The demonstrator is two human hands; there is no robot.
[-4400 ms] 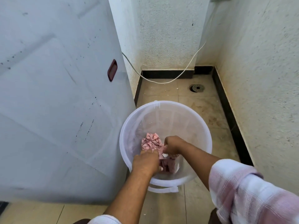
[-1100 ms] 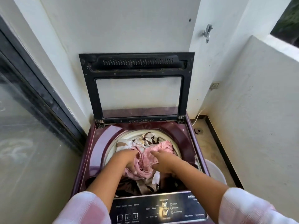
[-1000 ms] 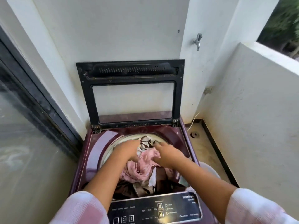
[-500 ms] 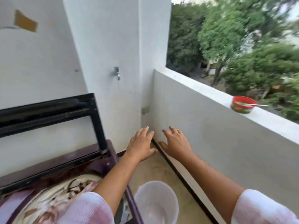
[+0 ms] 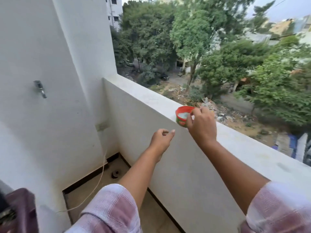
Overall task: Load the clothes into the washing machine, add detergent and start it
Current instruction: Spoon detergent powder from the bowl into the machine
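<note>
A small red cup (image 5: 182, 115) with white powder inside stands on top of the balcony parapet (image 5: 148, 96). My right hand (image 5: 201, 124) reaches up to it, and its thumb and fingers pinch the cup's right side at the rim. My left hand (image 5: 161, 138) hangs in the air lower and to the left, in front of the parapet's face, with its fingers loosely curled and holding nothing. Only a maroon corner of the washing machine (image 5: 20, 211) shows at the bottom left; its drum and the clothes are out of view.
A metal tap (image 5: 39, 89) sticks out of the white wall on the left. A thin white cable (image 5: 101, 174) runs down from a wall socket to the tiled floor, near a floor drain (image 5: 115, 174). Beyond the parapet are trees and a street far below.
Both hands left the clothes in the drum and my view swung right. My right hand rose to the parapet and took hold of the red cup; my left hand curled loosely.
</note>
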